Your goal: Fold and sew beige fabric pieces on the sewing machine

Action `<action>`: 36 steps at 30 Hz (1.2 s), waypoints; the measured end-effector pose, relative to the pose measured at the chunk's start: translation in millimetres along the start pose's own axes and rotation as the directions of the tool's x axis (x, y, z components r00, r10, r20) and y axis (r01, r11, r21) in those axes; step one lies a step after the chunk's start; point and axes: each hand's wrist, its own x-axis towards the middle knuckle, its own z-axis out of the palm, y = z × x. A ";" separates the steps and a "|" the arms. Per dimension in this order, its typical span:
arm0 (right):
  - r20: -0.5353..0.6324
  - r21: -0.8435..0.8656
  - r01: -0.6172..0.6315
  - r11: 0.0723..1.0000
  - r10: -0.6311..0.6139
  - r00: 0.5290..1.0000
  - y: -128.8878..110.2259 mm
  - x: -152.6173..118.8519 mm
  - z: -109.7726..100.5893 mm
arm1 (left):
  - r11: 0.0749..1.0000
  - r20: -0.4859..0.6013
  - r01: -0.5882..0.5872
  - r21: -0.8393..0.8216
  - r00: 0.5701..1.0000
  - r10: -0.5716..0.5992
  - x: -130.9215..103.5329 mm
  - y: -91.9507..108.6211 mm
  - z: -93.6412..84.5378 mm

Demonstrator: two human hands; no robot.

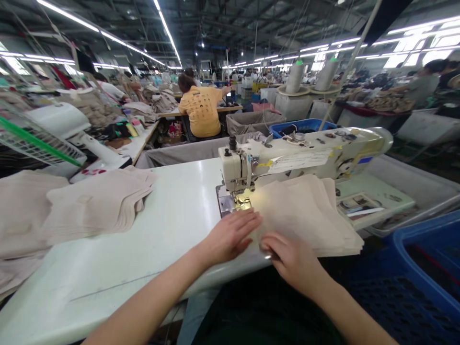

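The beige fabric stack (pixel 302 211) lay right of centre, beyond and beside both hands' fingers. At centre, the left hand (pixel 235 232) was released, fingers extended near the sewing machine (pixel 235 170); the right hand (pixel 291 256), lower right of centre, had curled fingers clenched around a small metallic object (pixel 268 257).

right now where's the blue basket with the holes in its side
In the head view, the blue basket is at the lower right, beside the person's right forearm and below the stacked beige fabric.
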 end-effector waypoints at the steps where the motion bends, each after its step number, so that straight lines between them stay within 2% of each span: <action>1: 0.041 0.011 0.056 0.998 -0.056 0.998 -8.4 2.4 3.1 | 0.994 0.041 -0.072 -0.080 0.996 0.075 3.8 6.2 1.6; 3: 0.070 0.038 0.122 0.992 -0.124 0.990 -21.4 6.2 8.5 | 0.967 0.105 -0.147 -0.210 0.980 0.172 6.8 12.8 3.6; 6: 0.013 0.116 0.143 0.983 -0.145 0.989 -23.9 7.2 10.4 | 0.950 0.178 -0.093 -0.298 0.972 0.151 -7.3 11.1 -1.7; 8: -0.054 0.162 0.119 0.980 -0.111 0.992 -15.0 4.8 7.1 | 0.945 0.202 0.022 -0.326 0.978 0.047 -28.7 6.5 -11.6; 10: -0.060 0.167 0.087 0.982 -0.078 0.995 -3.2 1.4 2.6 | 0.908 0.196 0.165 -0.385 0.976 -0.094 -54.0 1.8 -24.1; 12: -0.032 0.155 0.127 0.980 -0.123 0.992 6.2 -1.0 0.3 | 0.846 0.197 0.305 -0.437 0.950 -0.241 -76.0 -1.9 -36.3; 14: 0.057 0.153 0.154 0.976 -0.164 0.985 10.6 -0.8 1.3 | 0.776 0.214 0.417 -0.474 0.909 -0.358 -90.5 -4.4 -46.5; 16: 0.142 0.161 0.150 0.976 -0.173 0.975 10.9 3.4 4.8 | 0.720 0.233 0.481 -0.499 0.875 -0.423 -97.2 -6.3 -54.0; 18: 0.166 0.204 0.102 0.974 -0.138 0.976 9.9 12.0 9.0 | 0.691 0.244 0.508 -0.515 0.859 -0.449 -98.5 -8.0 -58.8; 19: 0.160 0.243 0.048 0.969 -0.089 0.983 9.5 17.8 11.2 | 0.681 0.245 0.519 -0.516 0.852 -0.463 -97.9 -8.9 -60.1; 21: 0.133 0.333 -0.127 0.934 0.086 0.987 9.7 31.0 16.0 | 0.652 0.240 0.566 -0.505 0.818 -0.523 -95.2 -11.1 -60.1; 23: 0.085 0.409 -0.340 0.847 0.336 0.938 10.3 43.5 22.2 | 0.592 0.197 0.638 -0.492 0.744 -0.639 -91.4 -13.6 -56.0; 25: -0.015 0.481 -0.479 0.734 0.553 0.833 10.7 51.5 30.3 | 0.519 0.128 0.706 -0.483 0.643 -0.755 -87.3 -15.8 -48.7; 27: -0.142 0.565 -0.505 0.652 0.680 0.719 10.4 53.4 39.2 | 0.465 0.074 0.747 -0.475 0.560 -0.825 -84.0 -17.1 -40.5; 28: -0.197 0.602 -0.490 0.630 0.712 0.674 10.0 52.3 43.2 | 0.448 0.061 0.759 -0.473 0.535 -0.843 -83.0 -17.1 -36.9; 29: -0.236 0.622 -0.474 0.623 0.727 0.645 9.5 50.4 46.5 | 0.438 0.049 0.764 -0.474 0.520 -0.853 -82.4 -16.8 -33.9; 30: -0.262 0.618 -0.464 0.634 0.723 0.639 8.8 48.3 48.8 | 0.432 0.038 0.764 -0.479 0.510 -0.860 -82.2 -16.1 -31.7; 31: -0.257 0.585 -0.463 0.665 0.694 0.672 8.1 46.3 50.1 | 0.429 0.025 0.763 -0.483 0.502 -0.865 -82.4 -15.0 -30.2; 34: -0.149 0.430 -0.441 0.788 0.544 0.826 6.1 45.1 49.3 | 0.423 -0.009 0.772 -0.474 0.476 -0.879 -84.0 -9.9 -28.3; 36: -0.103 0.370 -0.409 0.834 0.475 0.874 5.8 47.9 48.5 | 0.417 -0.035 0.802 -0.427 0.446 -0.894 -85.5 -5.5 -27.6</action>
